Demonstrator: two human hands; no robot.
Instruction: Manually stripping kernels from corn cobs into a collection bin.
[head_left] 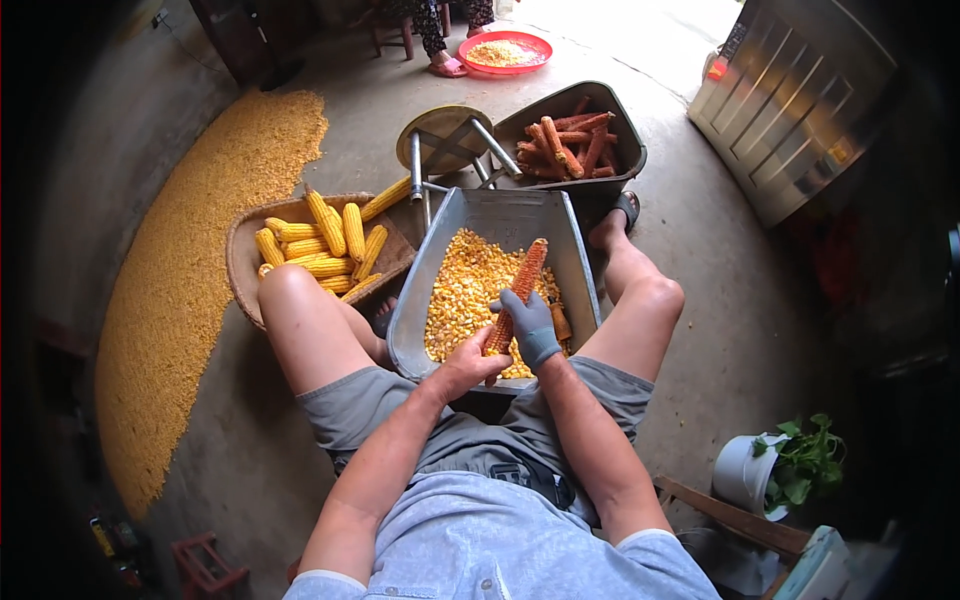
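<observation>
A mostly bare reddish corn cob [531, 268] slants up over a grey metal bin [407, 325] between my knees. My left hand [466, 364], without a glove, is closed round the cob's lower end. Higher up, my right hand [530, 326], in a grey glove, grips its middle. Loose yellow kernels [463, 285] cover the bin's floor beneath both hands. Beside the right hand, a wooden piece [560, 321] lies partly hidden among them. To the left, a woven basket [240, 272] holds several yellow ears of corn [326, 226].
A dark tub [632, 140] of stripped cobs [572, 147] stands beyond the bin, beside a tipped stool [447, 140]. Kernels form a long heap [185, 280] at left. Another person's feet [447, 67] are near a red basin [541, 52]. A plant bucket [742, 474] stands at lower right.
</observation>
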